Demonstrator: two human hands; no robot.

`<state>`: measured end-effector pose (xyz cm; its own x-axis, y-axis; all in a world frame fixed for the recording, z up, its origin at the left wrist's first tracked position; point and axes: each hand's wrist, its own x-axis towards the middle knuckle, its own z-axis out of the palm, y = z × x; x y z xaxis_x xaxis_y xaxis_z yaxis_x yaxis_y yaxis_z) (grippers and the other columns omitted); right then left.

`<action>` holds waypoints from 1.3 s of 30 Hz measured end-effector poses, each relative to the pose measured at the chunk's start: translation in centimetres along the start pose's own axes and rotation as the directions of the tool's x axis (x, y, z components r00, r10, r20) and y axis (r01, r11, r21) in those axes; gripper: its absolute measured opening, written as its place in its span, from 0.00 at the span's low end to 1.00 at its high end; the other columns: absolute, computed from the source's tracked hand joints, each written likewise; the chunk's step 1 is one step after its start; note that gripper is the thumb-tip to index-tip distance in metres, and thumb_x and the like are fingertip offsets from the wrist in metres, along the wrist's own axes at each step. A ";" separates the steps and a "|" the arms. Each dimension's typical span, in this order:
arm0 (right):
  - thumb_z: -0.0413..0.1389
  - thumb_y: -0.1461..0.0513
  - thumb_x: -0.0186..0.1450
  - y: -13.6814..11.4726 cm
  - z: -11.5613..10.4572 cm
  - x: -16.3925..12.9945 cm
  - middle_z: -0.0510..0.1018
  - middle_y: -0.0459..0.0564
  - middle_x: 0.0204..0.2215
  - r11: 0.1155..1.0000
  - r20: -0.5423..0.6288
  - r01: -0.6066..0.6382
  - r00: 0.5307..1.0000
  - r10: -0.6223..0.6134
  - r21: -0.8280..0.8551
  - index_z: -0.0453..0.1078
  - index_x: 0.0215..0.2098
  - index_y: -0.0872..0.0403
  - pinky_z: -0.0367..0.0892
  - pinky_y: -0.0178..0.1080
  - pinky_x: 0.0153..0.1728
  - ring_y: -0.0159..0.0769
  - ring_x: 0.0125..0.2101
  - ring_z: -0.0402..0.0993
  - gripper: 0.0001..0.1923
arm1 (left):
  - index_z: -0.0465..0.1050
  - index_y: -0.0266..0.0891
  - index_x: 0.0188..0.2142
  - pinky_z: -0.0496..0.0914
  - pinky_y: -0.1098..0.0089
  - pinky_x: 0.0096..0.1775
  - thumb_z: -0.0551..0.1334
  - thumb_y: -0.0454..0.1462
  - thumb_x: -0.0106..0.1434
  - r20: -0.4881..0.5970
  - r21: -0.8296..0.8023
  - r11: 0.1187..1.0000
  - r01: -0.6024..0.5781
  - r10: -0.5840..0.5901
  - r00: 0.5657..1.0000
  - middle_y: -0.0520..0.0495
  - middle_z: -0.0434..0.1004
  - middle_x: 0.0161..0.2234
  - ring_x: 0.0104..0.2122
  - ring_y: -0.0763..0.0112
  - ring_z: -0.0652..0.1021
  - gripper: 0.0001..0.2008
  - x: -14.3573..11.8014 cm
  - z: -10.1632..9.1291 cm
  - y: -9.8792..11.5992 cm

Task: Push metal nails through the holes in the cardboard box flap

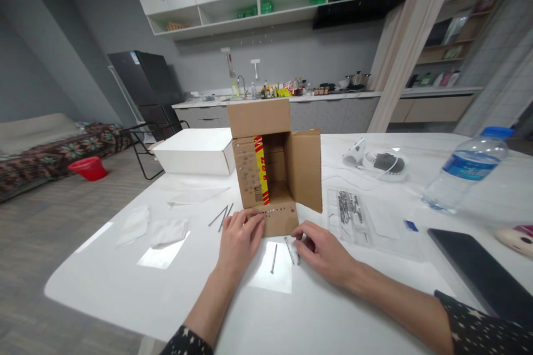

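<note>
Cardboard box (275,166) upright mid-table, flaps open. Left hand (239,238) fingers together, pressing nail-studded front flap (280,219). Right hand (322,249) fingers loosely curled beside loose nails (287,249). Risk: nail tips pricking fingertips; nails rolling off.

Cardboard box (275,169) stands mid-table (125,283), open side toward the viewer. Behind and left of it lies a flat box (195,152); right of it, a plastic tray (350,213), then a bottle (466,169). Loose nails (273,258) lie before the cardboard box, between the left hand (239,238) and right hand (322,249).
</note>
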<state>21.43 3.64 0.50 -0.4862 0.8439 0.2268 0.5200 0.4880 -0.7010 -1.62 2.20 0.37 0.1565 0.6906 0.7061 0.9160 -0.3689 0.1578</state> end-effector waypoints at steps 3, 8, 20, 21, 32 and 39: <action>0.51 0.63 0.66 0.0 0.0 0.0 0.75 0.49 0.35 1.000 -0.001 0.004 1.000 -0.004 0.001 0.70 0.39 0.53 0.64 0.38 0.33 0.34 0.31 0.70 0.07 | 0.75 0.42 0.44 0.64 0.61 0.42 0.58 0.36 0.67 0.044 0.025 1.000 0.000 -0.001 0.999 0.45 0.77 0.41 0.41 0.64 0.76 0.10 -0.1 -0.1 0.1; 0.51 0.63 0.66 0.0 0.1 0.0 0.76 0.49 0.35 1.000 0.002 0.007 1.000 -0.007 0.006 0.70 0.39 0.53 0.64 0.38 0.33 0.34 0.31 0.70 0.07 | 0.74 0.42 0.48 0.63 0.59 0.42 0.57 0.36 0.67 0.117 0.077 0.997 0.024 -0.033 0.993 0.44 0.75 0.43 0.42 0.62 0.75 0.12 -0.2 0.0 0.2; 0.51 0.63 0.65 0.2 0.1 0.0 0.76 0.48 0.35 1.000 -0.012 0.017 1.000 -0.017 0.001 0.71 0.38 0.53 0.64 0.37 0.33 0.34 0.32 0.71 0.07 | 0.71 0.40 0.34 0.62 0.61 0.41 0.58 0.41 0.65 0.367 -0.162 0.983 -0.088 0.143 0.919 0.47 0.74 0.34 0.38 0.64 0.73 0.07 -0.1 -1.3 1.2; 0.51 0.63 0.65 0.2 0.1 0.0 0.76 0.48 0.35 1.000 -0.011 0.016 1.000 -0.016 0.003 0.71 0.38 0.53 0.64 0.37 0.33 0.34 0.32 0.71 0.07 | 0.70 0.40 0.32 0.62 0.61 0.41 0.58 0.42 0.64 0.401 -0.172 0.981 -0.091 0.154 0.903 0.48 0.74 0.32 0.36 0.64 0.72 0.08 -0.1 -1.4 1.3; 0.51 0.64 0.65 0.2 0.1 0.0 0.76 0.48 0.35 1.000 -0.013 0.023 1.000 -0.023 -0.004 0.70 0.38 0.53 0.64 0.37 0.34 0.34 0.32 0.71 0.06 | 0.66 0.40 0.30 0.62 0.60 0.41 0.57 0.36 0.61 0.493 -0.168 0.985 -0.028 0.109 0.863 0.49 0.73 0.31 0.36 0.64 0.72 0.03 0.0 -1.4 1.5; 0.51 0.64 0.65 0.2 0.1 0.0 0.76 0.49 0.35 1.000 -0.013 0.024 1.000 -0.024 -0.003 0.70 0.38 0.53 0.64 0.37 0.33 0.34 0.32 0.70 0.07 | 0.68 0.40 0.32 0.62 0.60 0.42 0.53 0.36 0.66 0.521 -0.145 0.989 -0.013 0.088 0.849 0.48 0.74 0.33 0.37 0.64 0.73 0.08 0.0 -1.4 1.3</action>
<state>21.45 3.68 0.25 -0.4890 0.8349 0.2525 0.5104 0.5086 -0.6934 -0.98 0.88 1.55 0.4059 0.8781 0.2534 0.8505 -0.4644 0.2468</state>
